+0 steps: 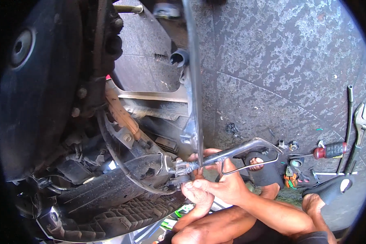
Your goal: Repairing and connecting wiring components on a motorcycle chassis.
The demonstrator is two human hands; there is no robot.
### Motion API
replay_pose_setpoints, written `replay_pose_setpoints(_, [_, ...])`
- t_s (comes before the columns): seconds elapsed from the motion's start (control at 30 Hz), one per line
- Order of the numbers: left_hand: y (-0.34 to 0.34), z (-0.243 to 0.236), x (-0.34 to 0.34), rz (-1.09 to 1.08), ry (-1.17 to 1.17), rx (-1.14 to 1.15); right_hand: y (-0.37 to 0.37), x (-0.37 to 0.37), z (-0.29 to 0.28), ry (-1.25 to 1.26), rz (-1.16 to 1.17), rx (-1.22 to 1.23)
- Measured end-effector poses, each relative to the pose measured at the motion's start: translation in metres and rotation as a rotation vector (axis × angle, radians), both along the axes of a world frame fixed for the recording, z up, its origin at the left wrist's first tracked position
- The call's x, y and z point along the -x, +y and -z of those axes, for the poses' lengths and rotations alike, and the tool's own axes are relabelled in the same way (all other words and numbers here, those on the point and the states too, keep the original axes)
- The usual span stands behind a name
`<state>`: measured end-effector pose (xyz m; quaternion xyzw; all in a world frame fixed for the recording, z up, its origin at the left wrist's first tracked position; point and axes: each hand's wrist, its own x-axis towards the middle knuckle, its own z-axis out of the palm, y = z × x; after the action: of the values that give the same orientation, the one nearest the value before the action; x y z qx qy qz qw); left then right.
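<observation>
A black metal side stand [240,151] with a bent wire loop juts right from its pivot bracket [179,167] on the motorcycle's underside. My right hand [227,185] wraps round the stand close to the pivot, its fingers passing behind the bar and its thumb in front. Just below the pivot, my left hand [197,196] is closed, with its fingertips pressed together against the bracket's lower end. Whatever small part lies between those fingertips is hidden. A black cable [128,173] curves down to the left of the pivot.
On the floor at right lie an adjustable wrench [360,122], a long thin bar [349,105], a red-and-black screwdriver [330,151], orange-handled pliers [289,179] and a metal ring [296,162]. My sandalled feet [331,191] are close by. A tyre [130,215] sits at lower left.
</observation>
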<state>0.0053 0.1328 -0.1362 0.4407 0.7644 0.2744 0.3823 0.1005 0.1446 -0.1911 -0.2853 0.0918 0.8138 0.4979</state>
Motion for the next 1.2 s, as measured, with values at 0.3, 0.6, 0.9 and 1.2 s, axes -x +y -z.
replay_pose_setpoints(0.3, [-0.006,-0.007,0.015,-0.189,-0.137,-0.024,0.013,0.0,-0.009,-0.17,-0.109,-0.082])
replay_pose_setpoints(0.6, [0.017,-0.01,0.013,-0.079,-0.169,0.014,0.013,0.008,-0.008,-0.097,-0.013,0.034])
replay_pose_setpoints(0.9, [0.015,-0.009,0.024,-0.081,-0.218,0.041,0.015,0.0,-0.007,-0.155,-0.109,-0.011])
replay_pose_setpoints(1.2, [0.02,-0.001,0.018,-0.053,-0.276,-0.04,0.024,-0.008,0.009,-0.01,-0.154,-0.086])
